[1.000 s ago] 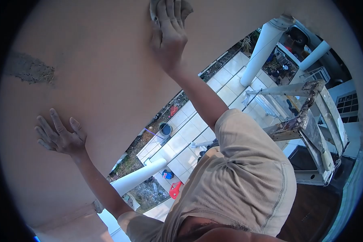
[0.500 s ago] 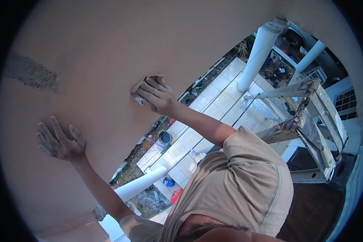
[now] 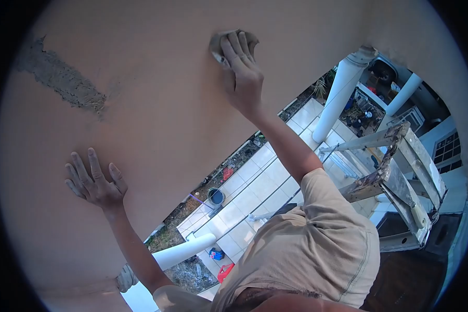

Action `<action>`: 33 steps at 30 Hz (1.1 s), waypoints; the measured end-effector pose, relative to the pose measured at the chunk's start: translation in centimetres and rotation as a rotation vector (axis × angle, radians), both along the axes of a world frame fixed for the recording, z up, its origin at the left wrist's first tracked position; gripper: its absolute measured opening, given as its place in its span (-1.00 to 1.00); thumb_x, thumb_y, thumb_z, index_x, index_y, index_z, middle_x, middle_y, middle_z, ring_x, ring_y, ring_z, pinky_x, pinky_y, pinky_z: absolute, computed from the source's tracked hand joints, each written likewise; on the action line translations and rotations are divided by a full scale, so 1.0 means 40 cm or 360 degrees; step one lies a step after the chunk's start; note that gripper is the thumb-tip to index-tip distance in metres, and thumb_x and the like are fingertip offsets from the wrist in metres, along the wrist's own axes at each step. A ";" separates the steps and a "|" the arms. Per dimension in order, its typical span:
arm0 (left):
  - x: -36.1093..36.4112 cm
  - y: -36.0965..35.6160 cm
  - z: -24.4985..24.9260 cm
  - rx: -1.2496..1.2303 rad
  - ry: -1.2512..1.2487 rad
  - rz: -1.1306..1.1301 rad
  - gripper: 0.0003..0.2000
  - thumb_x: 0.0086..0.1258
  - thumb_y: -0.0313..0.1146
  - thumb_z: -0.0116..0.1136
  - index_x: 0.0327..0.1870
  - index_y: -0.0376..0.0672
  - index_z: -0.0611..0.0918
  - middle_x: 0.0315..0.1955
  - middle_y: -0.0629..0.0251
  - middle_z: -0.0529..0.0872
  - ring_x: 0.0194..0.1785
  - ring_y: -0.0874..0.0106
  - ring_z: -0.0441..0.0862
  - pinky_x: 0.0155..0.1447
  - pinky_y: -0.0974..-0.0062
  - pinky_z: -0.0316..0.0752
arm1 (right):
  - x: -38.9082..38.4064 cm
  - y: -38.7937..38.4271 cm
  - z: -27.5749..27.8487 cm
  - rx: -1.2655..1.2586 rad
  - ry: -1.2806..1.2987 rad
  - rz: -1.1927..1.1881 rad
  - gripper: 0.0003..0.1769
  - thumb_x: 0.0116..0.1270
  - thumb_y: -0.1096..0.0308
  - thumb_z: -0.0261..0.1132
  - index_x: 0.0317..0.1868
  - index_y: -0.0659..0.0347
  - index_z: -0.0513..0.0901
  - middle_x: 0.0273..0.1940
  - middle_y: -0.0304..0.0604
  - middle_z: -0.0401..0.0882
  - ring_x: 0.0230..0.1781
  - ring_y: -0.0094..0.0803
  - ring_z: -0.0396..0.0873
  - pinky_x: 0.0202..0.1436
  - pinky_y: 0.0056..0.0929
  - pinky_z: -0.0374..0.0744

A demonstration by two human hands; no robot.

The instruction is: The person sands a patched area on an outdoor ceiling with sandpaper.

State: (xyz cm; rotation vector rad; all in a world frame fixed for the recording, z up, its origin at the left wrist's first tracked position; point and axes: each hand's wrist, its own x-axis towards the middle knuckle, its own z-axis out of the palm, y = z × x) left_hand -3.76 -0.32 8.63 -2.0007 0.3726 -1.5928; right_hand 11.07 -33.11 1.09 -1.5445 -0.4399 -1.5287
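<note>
My left hand (image 3: 98,182) lies flat on the smooth, brownish plaster surface (image 3: 156,135), its fingers spread and nothing in it. Farther up and to the right, my right hand (image 3: 243,73) presses a greyish, bent sheet (image 3: 218,47), which looks like sandpaper or a stiff cloth, against the same surface. The sheet's edges stick out around the fingers. A rough grey patch (image 3: 67,80) with ragged edges marks the plaster above my left hand.
A paint-stained ladder (image 3: 390,161) stands at the right. White columns (image 3: 338,99) rise from the tiled floor (image 3: 255,177) below. A bucket (image 3: 216,196), a blue container (image 3: 216,254) and a red object (image 3: 225,272) are down there too.
My right hand has slid up and to the right across the plaster with the sheet. My left hand stays flat; the whole view has shifted a little.
</note>
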 end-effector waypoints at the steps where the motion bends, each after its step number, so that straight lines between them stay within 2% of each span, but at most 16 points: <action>1: 0.004 -0.005 0.000 -0.0007 -0.0020 -0.0008 -0.52 0.54 0.00 -0.14 0.40 0.07 0.47 0.44 0.20 0.37 0.53 0.18 0.22 0.57 0.06 -0.09 | 0.021 -0.057 0.108 0.0247 0.0206 0.0298 -0.57 0.29 0.57 0.19 0.19 0.36 0.60 0.29 0.11 0.49 0.39 0.03 0.38 0.48 0.08 0.24; 3: 0.004 -0.012 -0.002 -0.0031 -0.0041 -0.0016 -0.52 0.54 -0.01 -0.14 0.40 0.07 0.47 0.44 0.21 0.37 0.53 0.18 0.22 0.57 0.06 -0.08 | 0.029 -0.063 0.139 0.0481 0.0412 0.0590 -0.56 0.29 0.57 0.19 0.20 0.38 0.58 0.29 0.14 0.49 0.39 0.04 0.38 0.48 0.09 0.23; 5: 0.006 -0.013 -0.001 -0.0021 -0.0066 0.0003 -0.52 0.54 0.01 -0.14 0.39 0.07 0.48 0.42 0.21 0.39 0.52 0.19 0.23 0.57 0.08 -0.07 | 0.015 0.072 -0.023 0.0384 0.0036 -0.0072 -0.59 0.30 0.54 0.19 0.17 0.33 0.62 0.27 0.10 0.51 0.39 0.03 0.38 0.50 0.07 0.21; 7: 0.011 -0.007 -0.004 -0.0019 -0.0068 -0.0021 -0.52 0.54 0.01 -0.14 0.39 0.08 0.47 0.42 0.21 0.40 0.52 0.20 0.24 0.57 0.09 -0.06 | -0.107 0.203 -0.287 -0.0178 0.0137 0.0094 -0.59 0.30 0.51 0.20 0.17 0.26 0.64 0.25 0.07 0.54 0.38 0.03 0.39 0.53 0.09 0.16; 10: 0.006 0.001 0.003 0.0007 -0.0055 -0.0001 -0.52 0.54 0.03 -0.14 0.38 0.08 0.48 0.41 0.22 0.41 0.51 0.22 0.25 0.56 0.12 -0.05 | -0.090 0.122 -0.255 -0.0425 0.0084 0.0185 -0.57 0.32 0.51 0.20 0.21 0.32 0.60 0.26 0.10 0.53 0.40 0.07 0.36 0.52 0.09 0.17; 12: 0.005 -0.003 -0.002 0.0002 -0.0034 -0.0016 -0.52 0.54 0.03 -0.14 0.38 0.08 0.48 0.41 0.23 0.42 0.50 0.23 0.27 0.56 0.13 -0.04 | -0.004 0.030 -0.067 0.0081 0.0028 0.0019 -0.57 0.31 0.52 0.19 0.20 0.35 0.59 0.26 0.10 0.53 0.41 0.07 0.34 0.51 0.06 0.19; 13: 0.010 -0.010 -0.001 0.0003 -0.0073 -0.0026 -0.52 0.54 0.04 -0.14 0.38 0.07 0.48 0.40 0.24 0.42 0.50 0.23 0.28 0.56 0.13 -0.04 | 0.026 0.011 -0.022 0.0080 0.0043 0.0017 -0.57 0.31 0.52 0.19 0.20 0.35 0.59 0.26 0.10 0.53 0.41 0.07 0.34 0.51 0.06 0.19; 15: 0.013 -0.014 -0.002 0.0006 -0.0096 -0.0029 -0.52 0.54 0.04 -0.14 0.37 0.06 0.48 0.40 0.25 0.43 0.49 0.23 0.28 0.56 0.14 -0.04 | 0.065 0.011 0.018 0.0515 0.0078 -0.0118 -0.58 0.33 0.52 0.17 0.20 0.42 0.57 0.30 0.12 0.48 0.43 0.05 0.32 0.50 -0.09 0.24; 16: 0.011 -0.013 -0.001 0.0015 -0.0106 -0.0037 -0.52 0.54 0.04 -0.14 0.37 0.06 0.49 0.39 0.25 0.43 0.49 0.23 0.29 0.55 0.14 -0.04 | 0.019 0.068 -0.039 0.0558 0.0119 -0.0069 -0.56 0.30 0.54 0.15 0.20 0.41 0.58 0.30 0.11 0.49 0.44 0.04 0.31 0.51 -0.07 0.21; 18: 0.023 -0.015 -0.002 0.0015 -0.0118 -0.0086 -0.52 0.55 0.04 -0.14 0.36 0.05 0.49 0.39 0.25 0.44 0.48 0.23 0.30 0.55 0.15 -0.04 | -0.098 0.222 -0.300 0.0115 0.0146 0.0014 -0.56 0.27 0.56 0.12 0.18 0.39 0.60 0.28 0.11 0.51 0.44 0.03 0.31 0.52 -0.03 0.18; 21: 0.010 0.005 -0.002 0.0012 -0.0035 -0.0048 -0.52 0.53 0.04 -0.12 0.35 0.02 0.50 0.40 0.19 0.41 0.53 0.22 0.20 0.58 0.12 -0.10 | -0.127 0.186 -0.428 -0.0312 0.0166 0.0291 -0.55 0.20 0.55 0.22 0.15 0.37 0.63 0.26 0.08 0.54 0.42 0.00 0.34 0.54 0.06 0.11; 23: 0.010 -0.002 -0.004 0.0044 -0.0090 -0.0043 -0.51 0.54 0.05 -0.13 0.36 0.06 0.48 0.38 0.22 0.44 0.48 0.21 0.30 0.54 0.13 0.01 | -0.030 0.071 -0.264 0.0130 0.0181 0.0036 -0.53 0.19 0.55 0.22 0.16 0.37 0.62 0.28 0.11 0.51 0.43 0.00 0.33 0.54 0.05 0.11; 26: 0.018 -0.018 -0.003 0.0032 -0.0110 -0.0087 -0.51 0.53 0.06 -0.11 0.36 0.05 0.49 0.38 0.21 0.43 0.48 0.20 0.30 0.53 0.12 0.03 | 0.036 -0.012 -0.148 0.0976 0.0713 0.0653 -0.49 0.19 0.58 0.19 0.21 0.37 0.59 0.31 0.16 0.46 0.45 0.03 0.29 0.54 0.07 0.10; 28: 0.011 -0.014 0.000 0.0036 -0.0107 -0.0059 -0.51 0.52 0.05 -0.10 0.36 0.05 0.48 0.38 0.21 0.43 0.48 0.20 0.29 0.53 0.12 0.03 | -0.013 0.108 -0.239 0.0624 0.0336 -0.0056 -0.50 0.25 0.62 0.07 0.23 0.48 0.53 0.32 0.24 0.44 0.47 0.08 0.24 0.54 0.06 0.07; 31: 0.003 0.002 -0.009 0.0036 -0.0077 -0.0045 -0.50 0.53 0.05 -0.12 0.36 0.02 0.48 0.39 0.18 0.42 0.50 0.19 0.25 0.54 0.11 -0.01 | -0.168 0.238 -0.499 -0.0087 0.0317 0.0384 -0.42 0.16 0.71 0.01 0.25 0.48 0.52 0.35 0.25 0.39 0.47 0.13 0.22 0.53 0.21 -0.02; 33: 0.013 0.007 -0.008 0.0039 -0.0045 -0.0013 -0.49 0.53 0.05 -0.13 0.36 -0.01 0.48 0.39 0.14 0.41 0.52 0.18 0.20 0.56 0.10 -0.06 | -0.088 0.134 -0.448 0.0029 0.0322 0.0137 -0.43 0.12 0.67 0.12 0.22 0.43 0.56 0.32 0.13 0.46 0.45 0.08 0.27 0.52 0.18 0.07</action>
